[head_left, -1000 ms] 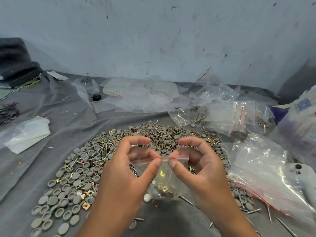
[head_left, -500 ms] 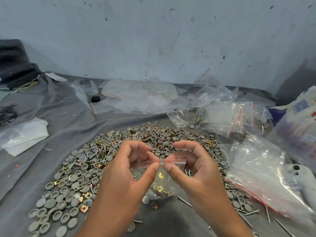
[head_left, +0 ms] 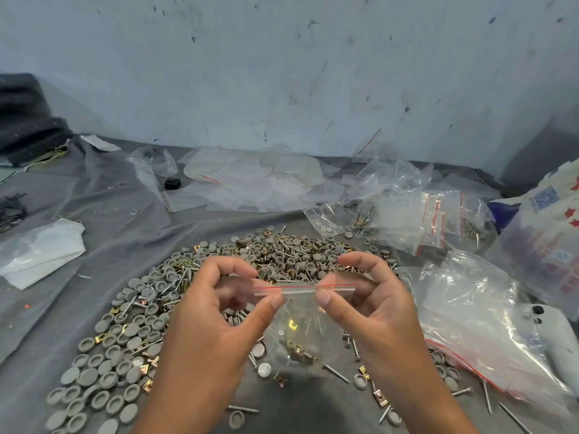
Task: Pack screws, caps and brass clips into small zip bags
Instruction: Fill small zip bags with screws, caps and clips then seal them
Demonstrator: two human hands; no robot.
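Both hands were raised over the grey cloth (head_left: 103, 220), each gripping the same small zip bag (head_left: 302, 336) at its red-lined top strip. From the left: a white plastic sheet (head_left: 37, 255) lay on the cloth near the left edge, with a bunch of dark screws (head_left: 11, 209) behind it. Next came the pile of grey caps (head_left: 125, 336), mixed with brass clips (head_left: 103, 337) and long screws (head_left: 147, 345), spreading under and beyond both hands. Left hand (head_left: 206, 333) pinched the left end of the bag's strip between thumb and forefinger, the other fingers curled. Between the hands the bag hung down from the strip, clear, with brass clips, screws and at least one cap collected at its bottom; whether the seal was fully pressed closed could not be told. Right hand (head_left: 369, 308) pinched the strip right of its middle, thumb in front, forefinger arched over the top. Behind, near the wall (head_left: 282, 73), lay flat empty bags (head_left: 250, 186) and a small black object (head_left: 172, 183). To the right sat filled zip bags (head_left: 438, 214), then a large crumpled clear bag (head_left: 476, 321), and at the far edge a printed sack (head_left: 551, 233) and a white device (head_left: 560, 349).
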